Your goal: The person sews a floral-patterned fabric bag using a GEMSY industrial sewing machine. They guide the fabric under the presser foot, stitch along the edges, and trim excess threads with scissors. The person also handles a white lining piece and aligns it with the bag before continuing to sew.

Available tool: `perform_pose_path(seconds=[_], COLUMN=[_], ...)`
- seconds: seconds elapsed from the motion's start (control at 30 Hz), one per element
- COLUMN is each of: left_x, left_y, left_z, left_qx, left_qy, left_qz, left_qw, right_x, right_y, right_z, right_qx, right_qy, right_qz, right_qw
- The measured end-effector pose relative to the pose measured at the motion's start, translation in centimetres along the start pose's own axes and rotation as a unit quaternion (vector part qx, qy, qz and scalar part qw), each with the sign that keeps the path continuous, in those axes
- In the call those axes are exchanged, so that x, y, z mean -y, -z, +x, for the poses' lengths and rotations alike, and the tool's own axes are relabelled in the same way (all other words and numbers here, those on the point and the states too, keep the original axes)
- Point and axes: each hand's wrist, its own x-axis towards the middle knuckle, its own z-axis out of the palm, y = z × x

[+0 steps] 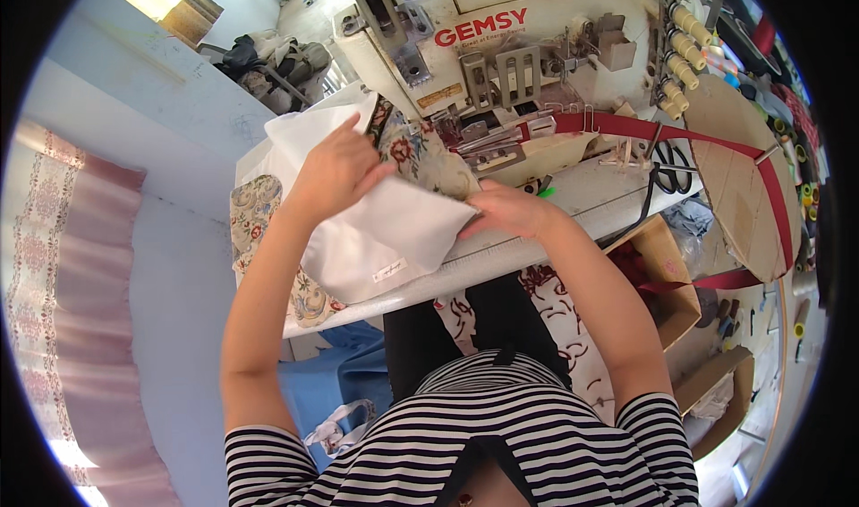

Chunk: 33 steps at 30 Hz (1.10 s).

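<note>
White fabric point(358, 252) with a small label lies folded over floral tapestry cloth point(255, 207) on the sewing table. My left hand point(340, 169) rests over the white fabric, its index finger stretched out and the other fingers partly bent. At the fabric's right corner, my right hand point(506, 212) pinches the edge of the white fabric between thumb and fingers. More floral cloth point(416, 153) reaches up to the presser area of an industrial sewing machine point(546, 68), just beyond both hands. A dark red ribbon point(617, 124) runs into the machine from the right.
Cone-shaped thread guides point(684, 51) stand at the machine's right end. A cardboard sheet point(738, 176) carries the ribbon's loop. Below it are an open cardboard box point(658, 256) and several thread spools. Blue cloth point(344, 382) hangs below the table's left side, near a curtain point(98, 265).
</note>
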Motion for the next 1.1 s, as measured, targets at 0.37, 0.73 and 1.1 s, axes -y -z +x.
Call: perform_pose_path(seconds=[0.37, 0.73, 1.1], left_x=[-12.9, -5.4, -9.4], left_y=[-0.1, -4.7, -4.5], left_z=[-1.6, -0.4, 0.8], left_qx=[-0.079, -0.085, -0.154], left_qy=[0.092, 0.139, 0.112], left_qz=[-0.180, -0.222, -0.204], left_qw=[0.976, 0.961, 0.960], right_x=[0.6, -1.6, -0.3], right_y=[-4.1, -1.9, -2.2], right_z=[-4.4, -2.9, -2.3], right_qx=[-0.012, 0.025, 0.036], right_qy=[-0.033, -0.006, -0.001], right_qz=[0.041, 0.119, 0.038], right_qw=[0.999, 0.993, 0.999])
